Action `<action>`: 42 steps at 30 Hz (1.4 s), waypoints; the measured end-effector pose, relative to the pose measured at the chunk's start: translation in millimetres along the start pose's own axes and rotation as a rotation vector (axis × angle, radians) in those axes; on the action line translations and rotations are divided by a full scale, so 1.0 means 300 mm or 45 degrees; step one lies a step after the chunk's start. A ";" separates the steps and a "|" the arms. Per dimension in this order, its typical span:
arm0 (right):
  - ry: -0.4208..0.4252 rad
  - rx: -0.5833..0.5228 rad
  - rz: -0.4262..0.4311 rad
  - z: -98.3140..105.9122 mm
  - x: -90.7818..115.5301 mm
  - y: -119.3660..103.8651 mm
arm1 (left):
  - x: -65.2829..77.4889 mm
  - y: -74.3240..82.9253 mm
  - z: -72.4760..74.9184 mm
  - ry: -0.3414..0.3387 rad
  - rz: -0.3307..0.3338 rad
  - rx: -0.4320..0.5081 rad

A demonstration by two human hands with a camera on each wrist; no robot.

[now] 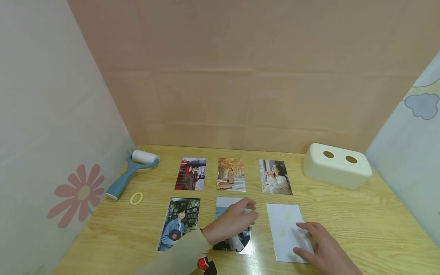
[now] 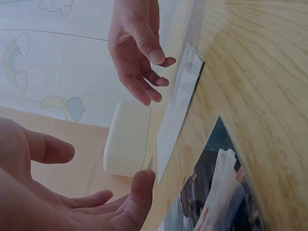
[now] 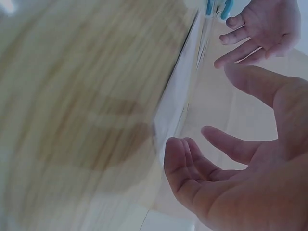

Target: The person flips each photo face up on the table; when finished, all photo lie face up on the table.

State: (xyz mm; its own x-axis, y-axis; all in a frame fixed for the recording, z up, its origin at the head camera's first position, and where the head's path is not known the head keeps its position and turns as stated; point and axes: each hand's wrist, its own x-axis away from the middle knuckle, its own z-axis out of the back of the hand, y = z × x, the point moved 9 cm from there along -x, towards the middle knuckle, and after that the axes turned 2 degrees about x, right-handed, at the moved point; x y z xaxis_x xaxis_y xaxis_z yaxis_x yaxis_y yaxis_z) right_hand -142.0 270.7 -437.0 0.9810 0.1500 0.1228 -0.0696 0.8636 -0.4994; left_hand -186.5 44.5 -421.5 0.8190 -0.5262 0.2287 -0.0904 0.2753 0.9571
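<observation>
Face down at the front right of the table lies a white photo card (image 1: 286,229), its back marked with faint yellowish patches. My right hand (image 1: 321,244) hovers at its right edge, fingers loosely bent and thumb apart, holding nothing. My left hand (image 1: 233,221) is above the front middle photo (image 1: 237,244) and hides part of it; its fingers are relaxed and hold nothing. In the left wrist view both hands are raised off the table, the right hand (image 2: 139,53) beside the white card (image 2: 180,106). Left of them lies a photo of a person with a record (image 1: 180,223).
Three photos lie in a back row: a person with an umbrella (image 1: 190,174), an autumn scene (image 1: 231,174) and a seated person (image 1: 275,177). A blue-handled roller (image 1: 127,173) and a yellow ring (image 1: 136,198) lie left. A cream box (image 1: 337,168) with two holes stands back right.
</observation>
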 end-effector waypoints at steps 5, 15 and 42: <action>0.085 0.052 0.128 0.014 0.019 0.018 | -0.019 0.006 -0.024 -0.025 0.007 0.013; -0.015 0.134 0.135 0.001 0.025 0.085 | -0.048 0.017 -0.063 -0.042 0.021 -0.079; 0.132 0.165 0.413 0.007 0.040 0.096 | -0.134 0.029 -0.133 -0.078 0.029 -0.195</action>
State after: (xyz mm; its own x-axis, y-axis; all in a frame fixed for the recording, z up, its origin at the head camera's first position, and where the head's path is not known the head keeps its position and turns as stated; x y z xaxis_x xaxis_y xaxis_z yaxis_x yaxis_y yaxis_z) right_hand -132.5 298.4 -448.2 0.9168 0.3825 -0.1151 -0.3962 0.8339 -0.3842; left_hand -197.7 100.3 -429.6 0.7812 -0.5654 0.2646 -0.0172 0.4043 0.9145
